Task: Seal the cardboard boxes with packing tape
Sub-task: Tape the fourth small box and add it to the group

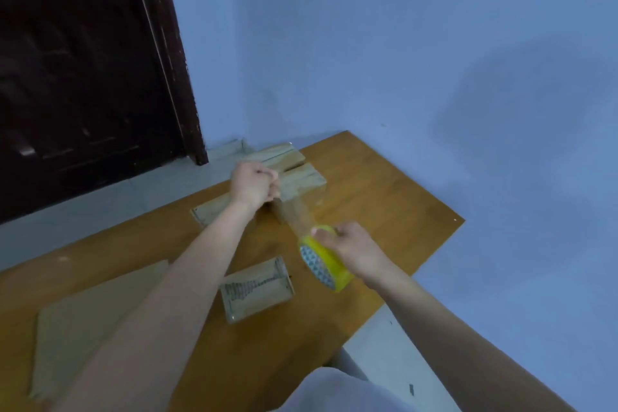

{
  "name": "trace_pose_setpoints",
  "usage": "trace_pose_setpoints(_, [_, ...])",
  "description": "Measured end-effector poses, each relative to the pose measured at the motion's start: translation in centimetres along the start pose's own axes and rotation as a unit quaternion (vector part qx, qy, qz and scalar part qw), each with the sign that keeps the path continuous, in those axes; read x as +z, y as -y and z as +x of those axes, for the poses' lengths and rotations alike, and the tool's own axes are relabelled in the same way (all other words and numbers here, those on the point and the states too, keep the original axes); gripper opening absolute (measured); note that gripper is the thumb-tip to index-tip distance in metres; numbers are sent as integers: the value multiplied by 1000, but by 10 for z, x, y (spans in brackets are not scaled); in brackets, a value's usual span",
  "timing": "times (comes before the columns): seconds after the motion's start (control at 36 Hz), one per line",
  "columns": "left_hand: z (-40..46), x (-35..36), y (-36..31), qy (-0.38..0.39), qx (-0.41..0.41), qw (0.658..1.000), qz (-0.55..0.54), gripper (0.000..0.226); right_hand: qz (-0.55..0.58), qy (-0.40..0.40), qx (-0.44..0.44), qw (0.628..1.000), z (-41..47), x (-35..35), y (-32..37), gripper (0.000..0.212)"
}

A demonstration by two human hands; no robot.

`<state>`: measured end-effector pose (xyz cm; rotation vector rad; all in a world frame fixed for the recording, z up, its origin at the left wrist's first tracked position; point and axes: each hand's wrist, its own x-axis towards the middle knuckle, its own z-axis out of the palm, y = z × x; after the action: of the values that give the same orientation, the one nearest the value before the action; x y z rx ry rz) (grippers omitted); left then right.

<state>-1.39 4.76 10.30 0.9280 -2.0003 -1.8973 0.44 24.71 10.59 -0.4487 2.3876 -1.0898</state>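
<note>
While the right hand [354, 251] is gripping the yellow tape roll [324, 261], its clear strip [301, 207] is stretching up-left toward the cardboard box [294, 174], where the left hand [254, 186], fingers curled, is pinching its end. Everything is sitting on a wooden table [384, 197] beside blue walls [401, 43] and a dark door [83, 60].
</note>
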Motion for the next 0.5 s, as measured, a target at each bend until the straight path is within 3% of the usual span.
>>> trace_pose_setpoints(0.14, [1, 1, 61, 40, 1, 995, 91, 26, 49, 46, 35, 997, -2, 30, -31, 46])
trace_pose_setpoints(0.28, [-5, 4, 112, 45, 21, 966, 255, 23, 26, 76, 104, 991, -13, 63, -61, 41])
trace_pose_setpoints(0.5, [-2, 12, 164, 24, 56, 964, 257, 18, 102, 134, 177, 970, -12, 80, -74, 22])
